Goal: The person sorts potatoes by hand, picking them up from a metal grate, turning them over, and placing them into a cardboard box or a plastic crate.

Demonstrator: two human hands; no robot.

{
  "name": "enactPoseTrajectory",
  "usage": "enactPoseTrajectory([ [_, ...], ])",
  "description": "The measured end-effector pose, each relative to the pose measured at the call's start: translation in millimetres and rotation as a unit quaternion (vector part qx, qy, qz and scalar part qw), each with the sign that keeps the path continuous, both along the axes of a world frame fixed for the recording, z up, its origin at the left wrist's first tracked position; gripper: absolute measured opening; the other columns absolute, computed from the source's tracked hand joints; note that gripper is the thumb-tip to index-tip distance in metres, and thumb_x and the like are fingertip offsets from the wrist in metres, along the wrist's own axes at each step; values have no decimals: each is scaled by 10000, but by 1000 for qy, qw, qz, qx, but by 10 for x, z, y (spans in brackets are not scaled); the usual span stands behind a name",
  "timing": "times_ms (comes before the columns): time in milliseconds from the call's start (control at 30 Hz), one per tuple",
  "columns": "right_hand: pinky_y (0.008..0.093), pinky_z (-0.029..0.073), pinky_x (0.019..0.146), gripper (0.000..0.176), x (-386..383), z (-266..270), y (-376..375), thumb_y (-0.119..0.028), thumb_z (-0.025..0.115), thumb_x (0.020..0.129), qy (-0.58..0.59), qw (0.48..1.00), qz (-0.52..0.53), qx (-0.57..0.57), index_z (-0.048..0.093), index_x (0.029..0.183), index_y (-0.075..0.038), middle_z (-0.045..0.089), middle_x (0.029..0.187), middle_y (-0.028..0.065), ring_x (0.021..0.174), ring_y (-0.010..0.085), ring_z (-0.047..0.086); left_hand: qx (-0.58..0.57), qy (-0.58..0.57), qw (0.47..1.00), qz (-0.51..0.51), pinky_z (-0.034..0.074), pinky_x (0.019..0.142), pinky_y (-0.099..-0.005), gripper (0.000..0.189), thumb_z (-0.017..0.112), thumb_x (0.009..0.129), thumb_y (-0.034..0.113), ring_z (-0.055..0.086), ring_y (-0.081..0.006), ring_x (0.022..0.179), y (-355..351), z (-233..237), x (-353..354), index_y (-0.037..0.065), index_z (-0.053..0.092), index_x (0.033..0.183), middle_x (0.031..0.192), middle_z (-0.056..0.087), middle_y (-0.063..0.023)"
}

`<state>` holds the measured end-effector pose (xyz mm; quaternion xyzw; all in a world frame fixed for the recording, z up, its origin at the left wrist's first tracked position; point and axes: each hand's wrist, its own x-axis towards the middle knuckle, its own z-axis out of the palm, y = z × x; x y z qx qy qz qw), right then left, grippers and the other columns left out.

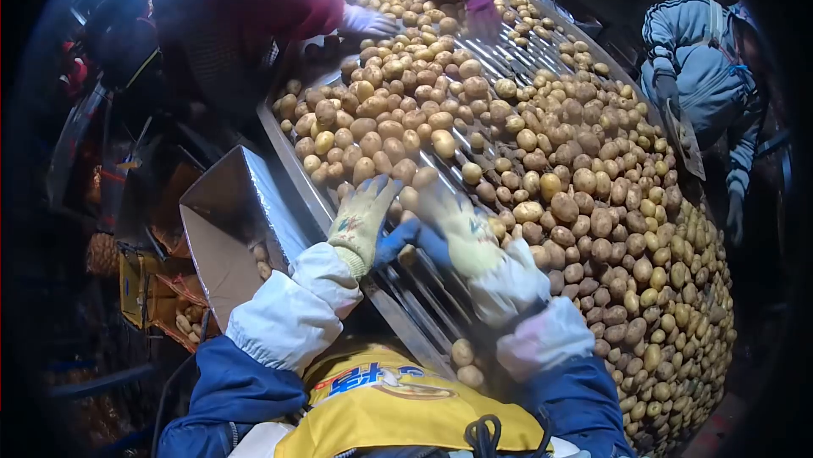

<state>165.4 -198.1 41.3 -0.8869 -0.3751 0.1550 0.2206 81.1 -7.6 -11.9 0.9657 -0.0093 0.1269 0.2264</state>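
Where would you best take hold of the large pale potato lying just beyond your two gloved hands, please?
Pinch the potato across its narrow middle, coming straight down from above with the right hand, which looks nearest. It is oval and lies flat on the rollers, with other potatoes crowding its sides, so its top is the freest way in.

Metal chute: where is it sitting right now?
Head view, lower left: the metal chute sits outside the sorting table's left rim, just left of the person's left hand, a few potatoes inside.
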Motion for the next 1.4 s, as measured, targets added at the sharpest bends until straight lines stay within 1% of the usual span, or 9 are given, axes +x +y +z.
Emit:
enactPoseTrajectory([
  [133, 423, 574, 907, 452, -246, 107, -567, -284, 721, 961, 185, 974, -31, 131, 687, 1349, -54, 742, 1122, 227, 1020, 350, 737, -18, 51, 998, 7, 361, 1142, -540, 658, 677, 936, 460, 524, -441, 1327, -27, 164, 25, 14, 579, 1410, 1419, 575, -263],
  [267, 449, 548, 927, 405, 160, 96, -886, -273, 714, 959, -60, 983, -155, 85, 705, 1277, -22, 741, 1138, 220, 1022, 350, 721, -27, 94, 995, 8, 383, 1164, -543, 673, 671, 950, 480, 497, -471, 1371, -45, 226, 33, 5, 569, 1416, 1471, 541, -292],
  [400, 520, 453, 995, 437, 77, -151, -1026, -332, 726, 888, -245, 960, -66, -115, 676, 1216, -47, 653, 1239, 173, 1218, 387, 546, -36, 67, 997, 10, 387, 1161, -542, 660, 681, 943, 468, 500, -474, 1366, -24, 129, 31, 7, 578, 1404, 1464, 547, -292],
  [567, 489, 536, 863, 401, -340, 264, -816, -385, 751, 915, -62, 996, 13, -69, 755, 1153, -62, 748, 921, 121, 925, 315, 692, -27, 33, 999, 5, 378, 1123, -557, 612, 697, 930, 428, 537, -445, 1291, -16, 87, 45, 9, 597, 1365, 1400, 579, -258],
  [667, 435, 569, 819, 376, -79, 474, -823, -313, 762, 929, 185, 964, -183, 61, 752, 1193, -45, 767, 1019, 166, 920, 307, 732, -35, 44, 998, 11, 382, 1144, -549, 634, 694, 936, 440, 525, -457, 1327, -16, 108, 14, 8, 587, 1387, 1433, 567, -268],
  [733, 469, 560, 897, 320, 290, 215, -880, -226, 719, 962, -107, 977, -177, 59, 726, 1237, -63, 753, 1080, 220, 1012, 380, 730, -55, 60, 997, 13, 387, 1165, -540, 653, 688, 943, 454, 510, -471, 1364, -5, 166, -3, 8, 578, 1407, 1465, 554, -280],
  [967, 494, 561, 949, 494, 1007, -464, -647, -460, 687, 961, -104, 936, -309, -130, 690, 1327, -127, 743, 1158, 227, 1098, 400, 720, -84, 40, 996, 18, 412, 1146, -522, 643, 684, 951, 456, 530, -457, 1347, 24, 119, -15, 8, 584, 1400, 1447, 572, -267],
  [1233, 552, 497, 1067, 738, 1035, -259, -949, -364, 741, 922, -1, 972, -152, -178, 451, 1581, -207, 530, 1445, 297, 1301, 490, 577, -119, 48, 992, 20, 443, 1107, -514, 636, 698, 948, 439, 563, -456, 1293, 40, 192, -49, 1, 587, 1395, 1414, 594, -260],
  [1400, 539, 509, 1044, 870, 950, -126, -613, -443, 864, 805, -12, 954, -183, -235, 505, 1526, -117, 583, 1371, 310, 1262, 481, 607, -119, 12, 993, 14, 478, 1041, -504, 597, 709, 934, 397, 603, -452, 1213, 74, 105, -33, -13, 601, 1354, 1335, 626, -246],
])
